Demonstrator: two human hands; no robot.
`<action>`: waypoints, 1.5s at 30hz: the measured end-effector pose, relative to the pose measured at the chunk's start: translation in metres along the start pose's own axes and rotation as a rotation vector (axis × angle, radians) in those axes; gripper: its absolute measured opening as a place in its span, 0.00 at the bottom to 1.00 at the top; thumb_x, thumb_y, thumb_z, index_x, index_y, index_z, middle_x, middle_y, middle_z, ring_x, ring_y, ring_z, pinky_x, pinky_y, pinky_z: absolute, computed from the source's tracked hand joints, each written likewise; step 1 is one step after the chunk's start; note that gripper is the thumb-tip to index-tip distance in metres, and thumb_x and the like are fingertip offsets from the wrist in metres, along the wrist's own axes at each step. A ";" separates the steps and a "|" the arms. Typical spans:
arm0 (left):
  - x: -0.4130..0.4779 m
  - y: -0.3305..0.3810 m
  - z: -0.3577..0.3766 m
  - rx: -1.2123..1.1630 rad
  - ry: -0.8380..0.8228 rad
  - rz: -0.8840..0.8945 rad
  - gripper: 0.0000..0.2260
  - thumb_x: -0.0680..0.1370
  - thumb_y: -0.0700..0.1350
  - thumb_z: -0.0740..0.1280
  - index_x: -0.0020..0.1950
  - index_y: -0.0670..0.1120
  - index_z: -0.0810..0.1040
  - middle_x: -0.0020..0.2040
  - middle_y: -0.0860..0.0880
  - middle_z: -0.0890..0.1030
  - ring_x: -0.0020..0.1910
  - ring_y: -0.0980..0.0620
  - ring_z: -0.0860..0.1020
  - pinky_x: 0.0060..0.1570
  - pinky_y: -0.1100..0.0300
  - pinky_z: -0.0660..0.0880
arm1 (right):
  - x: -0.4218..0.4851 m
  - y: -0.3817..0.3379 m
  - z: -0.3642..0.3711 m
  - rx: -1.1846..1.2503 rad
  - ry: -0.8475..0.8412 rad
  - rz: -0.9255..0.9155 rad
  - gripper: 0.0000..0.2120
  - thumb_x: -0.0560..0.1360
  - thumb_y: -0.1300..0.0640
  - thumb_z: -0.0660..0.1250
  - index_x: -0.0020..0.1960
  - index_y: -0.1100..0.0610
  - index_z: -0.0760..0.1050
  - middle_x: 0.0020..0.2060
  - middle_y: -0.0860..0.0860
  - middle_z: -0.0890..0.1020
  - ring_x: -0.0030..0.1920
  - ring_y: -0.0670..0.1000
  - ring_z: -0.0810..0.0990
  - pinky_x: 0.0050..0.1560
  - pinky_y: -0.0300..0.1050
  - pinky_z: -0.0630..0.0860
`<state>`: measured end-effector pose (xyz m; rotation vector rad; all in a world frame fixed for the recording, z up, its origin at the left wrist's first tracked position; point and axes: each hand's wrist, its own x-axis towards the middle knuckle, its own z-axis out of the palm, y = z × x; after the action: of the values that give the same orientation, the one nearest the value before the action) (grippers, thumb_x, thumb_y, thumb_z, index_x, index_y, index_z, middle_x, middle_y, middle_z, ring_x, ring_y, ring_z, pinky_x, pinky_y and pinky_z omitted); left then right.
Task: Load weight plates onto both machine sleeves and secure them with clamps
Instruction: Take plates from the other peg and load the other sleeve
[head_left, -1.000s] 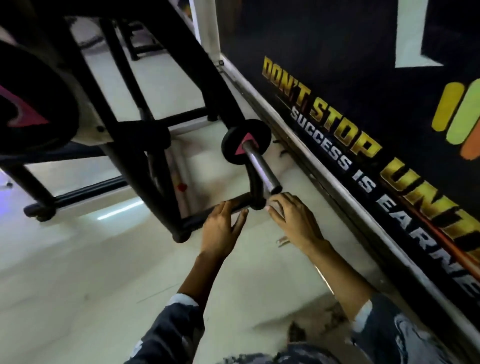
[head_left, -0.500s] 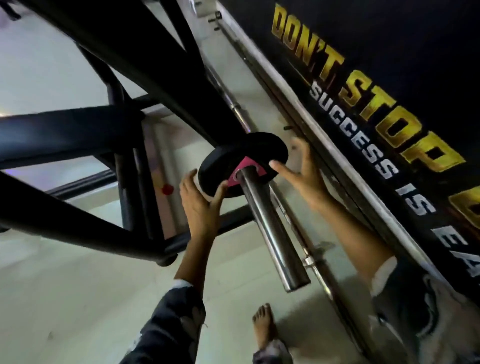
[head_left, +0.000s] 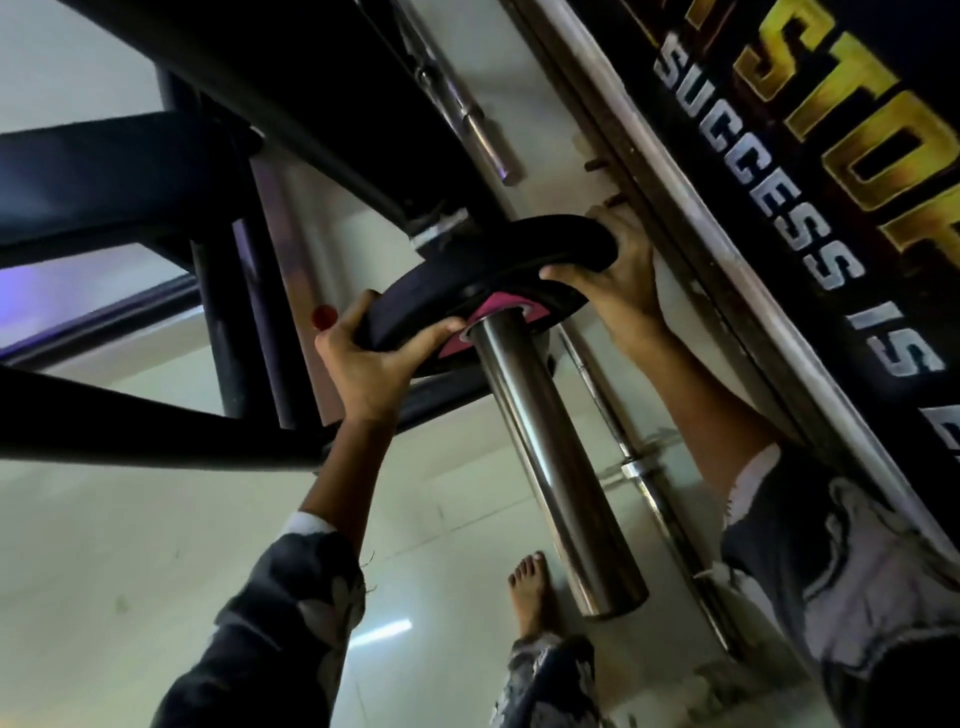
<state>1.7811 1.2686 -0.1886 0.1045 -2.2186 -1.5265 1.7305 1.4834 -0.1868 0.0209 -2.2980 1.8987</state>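
Black steel machine frame (head_left: 156, 171) fills more of the view than half a second back, so the head's moved in closer. The long chrome sleeve (head_left: 550, 467) sticks out toward the camera. The round black weight plate with the pink centre (head_left: 498, 260) sits at its far end by the frame, same as before. The hands were just splayed against its edge then. Now the left hand (head_left: 369, 369) and right hand (head_left: 618, 280) curl round the rim on opposite sides, thumbs on the near face.

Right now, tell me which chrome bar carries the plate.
The thick sleeve pointing at the camera: the black plate sits on it. The thinner floor bar and the upper bar carry none.
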 end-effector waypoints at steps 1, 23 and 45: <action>-0.013 0.002 -0.002 -0.006 -0.001 -0.003 0.14 0.59 0.61 0.78 0.38 0.61 0.77 0.32 0.63 0.80 0.33 0.64 0.76 0.36 0.65 0.75 | -0.012 -0.002 -0.006 0.008 -0.020 0.000 0.19 0.55 0.42 0.74 0.36 0.49 0.69 0.32 0.44 0.73 0.36 0.42 0.73 0.39 0.37 0.70; -0.363 0.261 -0.201 -0.029 0.050 -0.037 0.18 0.57 0.64 0.77 0.38 0.56 0.81 0.34 0.61 0.82 0.36 0.62 0.79 0.37 0.59 0.78 | -0.426 -0.235 -0.118 0.052 0.081 -0.050 0.17 0.55 0.39 0.73 0.28 0.47 0.69 0.24 0.41 0.71 0.27 0.42 0.69 0.29 0.41 0.65; -0.334 0.341 -0.626 0.069 0.330 0.177 0.13 0.58 0.55 0.75 0.35 0.50 0.79 0.35 0.47 0.76 0.33 0.57 0.71 0.34 0.61 0.71 | -0.553 -0.487 0.205 0.223 0.021 -0.285 0.32 0.51 0.27 0.68 0.27 0.57 0.68 0.20 0.44 0.69 0.25 0.46 0.67 0.29 0.48 0.66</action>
<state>2.3923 0.9579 0.1972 0.1643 -1.9624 -1.2396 2.3080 1.1388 0.1778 0.3339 -1.9356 1.9774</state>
